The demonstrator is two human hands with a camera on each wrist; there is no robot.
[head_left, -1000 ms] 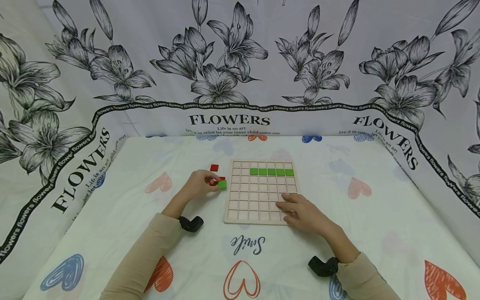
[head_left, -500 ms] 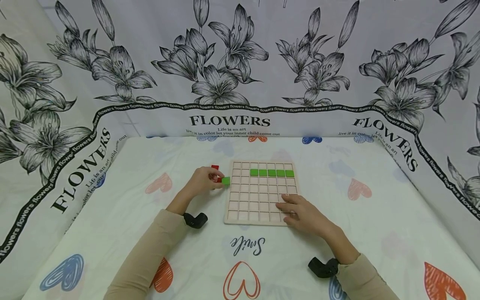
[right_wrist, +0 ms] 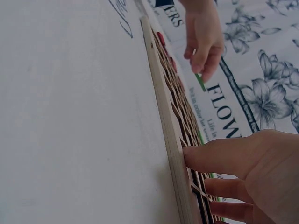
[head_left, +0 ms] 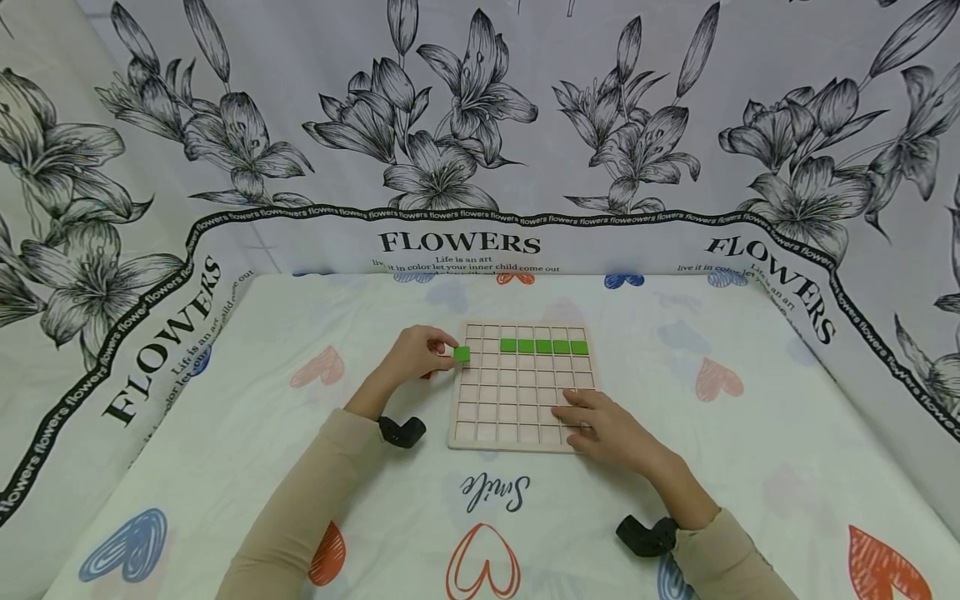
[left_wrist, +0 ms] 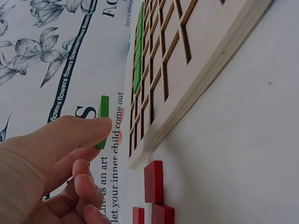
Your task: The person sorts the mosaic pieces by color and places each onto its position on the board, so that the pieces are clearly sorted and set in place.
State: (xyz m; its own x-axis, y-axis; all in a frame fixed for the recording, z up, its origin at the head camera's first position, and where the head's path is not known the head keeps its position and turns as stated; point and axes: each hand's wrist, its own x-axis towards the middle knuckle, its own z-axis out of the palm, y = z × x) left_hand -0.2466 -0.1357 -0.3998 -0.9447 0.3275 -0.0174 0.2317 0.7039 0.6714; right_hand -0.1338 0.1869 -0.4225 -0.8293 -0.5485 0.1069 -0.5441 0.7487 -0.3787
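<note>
Between thumb and finger, my left hand [head_left: 416, 354] pinches a green square tile [head_left: 462, 354] over the upper left edge of a wooden grid board [head_left: 487, 410]. The left wrist view shows this tile raised above the board, tilted on edge. Several green tiles [head_left: 543, 346] sit side by side in the board's second row from the back. My right hand [head_left: 611, 425] rests at the board's front right, its thumb on the frame and its fingers spread loosely over the cells. Red tiles [left_wrist: 153, 182] lie on the cloth beside the board, mostly hidden by my left hand in the head view.
A white cloth [head_left: 570, 517] printed with hearts and "Smile" covers the table. Behind it hangs a floral curtain [head_left: 480, 150]. Black devices are strapped at both wrists, the left one [head_left: 402, 432] near the cloth and the right one [head_left: 647, 535] in front of the board.
My left hand has moved right and slightly away, carrying the green tile from beside the red tiles to the board's left edge. My right hand stays in place.
</note>
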